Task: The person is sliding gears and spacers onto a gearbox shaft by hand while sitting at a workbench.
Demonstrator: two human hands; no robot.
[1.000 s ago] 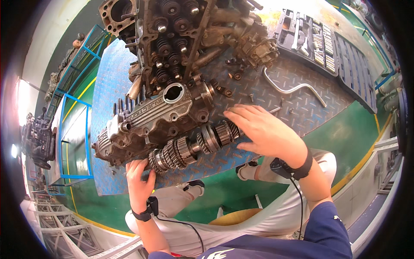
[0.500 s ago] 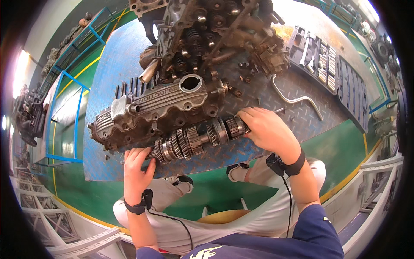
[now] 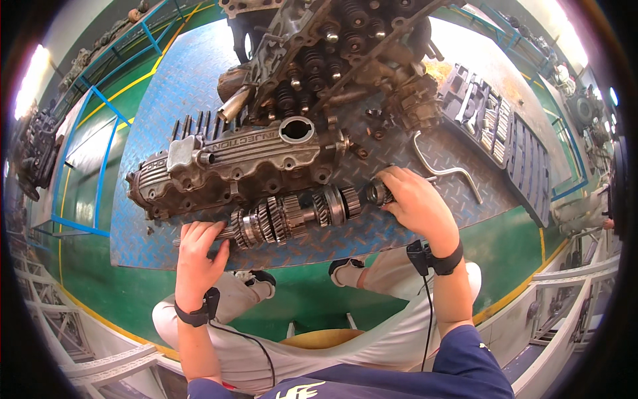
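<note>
A steel transmission gear shaft (image 3: 290,217), stacked with toothed gears and rings, lies near the front edge of the metal-plated table. My left hand (image 3: 201,256) is closed round the narrow splined left end of this shaft. In my right hand (image 3: 420,205) a short, dark ring-shaped gear piece (image 3: 379,193) is gripped between thumb and fingers. It stands apart from the shaft's right end, with a small gap between them. My right palm and fingers hide part of that piece. Just behind the shaft rests a ribbed metal valve cover (image 3: 232,163).
A large engine block (image 3: 319,60) with exposed springs stands at the back. On the right are a bent metal pipe (image 3: 458,171), loose bolts and an open tool case (image 3: 475,110) of wrenches and sockets. The table's front edge (image 3: 266,261) runs close before my knees.
My right hand has drawn the ring-shaped gear piece rightward, opening a gap from the gear shaft. My left hand keeps its hold. The whole view has shifted slightly.
</note>
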